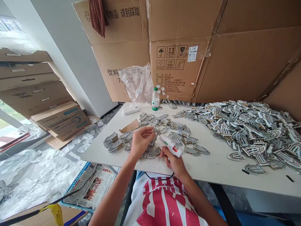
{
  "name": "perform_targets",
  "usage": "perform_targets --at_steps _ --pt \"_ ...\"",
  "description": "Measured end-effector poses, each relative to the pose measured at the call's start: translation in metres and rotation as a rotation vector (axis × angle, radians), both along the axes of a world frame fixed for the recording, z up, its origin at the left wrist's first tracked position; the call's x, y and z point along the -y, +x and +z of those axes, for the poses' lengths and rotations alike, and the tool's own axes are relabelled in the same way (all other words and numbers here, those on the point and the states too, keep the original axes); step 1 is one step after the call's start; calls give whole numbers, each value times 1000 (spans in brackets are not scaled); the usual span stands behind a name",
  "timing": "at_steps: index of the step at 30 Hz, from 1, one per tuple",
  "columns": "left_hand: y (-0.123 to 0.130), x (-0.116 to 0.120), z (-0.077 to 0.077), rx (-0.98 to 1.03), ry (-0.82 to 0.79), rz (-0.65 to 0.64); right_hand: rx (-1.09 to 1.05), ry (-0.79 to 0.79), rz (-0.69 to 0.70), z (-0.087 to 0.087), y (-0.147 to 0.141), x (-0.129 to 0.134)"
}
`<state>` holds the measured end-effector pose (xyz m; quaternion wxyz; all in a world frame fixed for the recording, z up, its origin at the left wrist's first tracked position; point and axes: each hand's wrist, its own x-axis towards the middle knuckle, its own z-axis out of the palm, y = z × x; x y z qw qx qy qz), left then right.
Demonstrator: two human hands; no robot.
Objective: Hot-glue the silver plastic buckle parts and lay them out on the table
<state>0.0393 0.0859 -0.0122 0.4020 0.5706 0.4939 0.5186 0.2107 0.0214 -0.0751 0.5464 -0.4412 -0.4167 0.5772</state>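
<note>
My right hand (172,160) is wrapped round a white glue gun (171,145) with a green mark and a red part on its side. Its nozzle points up and left, towards my left hand (142,141). The fingers of that hand are closed in a pinch on a small grey arched metal piece (155,131), partly hidden by the fingertips and close to the nozzle. Below and around both hands lie stacks of similar grey arched pieces (113,142) on the white table (131,159). Two more such pieces (197,150) rest right of the glue gun.
A large heap of grey pieces (256,125) covers the table's right side. Towards the back stand a green-capped bottle (155,99), a clear plastic bag (138,83) and a white box (131,110). Tall cardboard (174,25) walls the rear. A brown scrap (129,126) lies left.
</note>
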Motion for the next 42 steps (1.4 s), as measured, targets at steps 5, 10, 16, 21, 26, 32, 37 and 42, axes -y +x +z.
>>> perform_targets --at_steps 5,10,16,21,26,32,37,42 --pt "-1 0 2 57 -23 -23 -12 -24 11 0 0 -1" --pt "-1 0 2 44 -15 -15 -9 -82 5 -1 -1 0" --pt "3 4 1 -68 29 38 47 -42 -37 -4 -3 -1" --pt "9 15 5 -297 246 127 43 -10 -55 -5 -3 -1" --pt "11 19 5 -466 383 164 33 13 -14 -5 0 -1" --pt "5 11 6 -399 307 152 -58 15 33 0 3 -1" --pt "8 9 2 -423 250 124 -170 24 -161 1 4 -2" --pt "20 5 -17 -497 223 -1 -254 1 -328 2 7 -4"
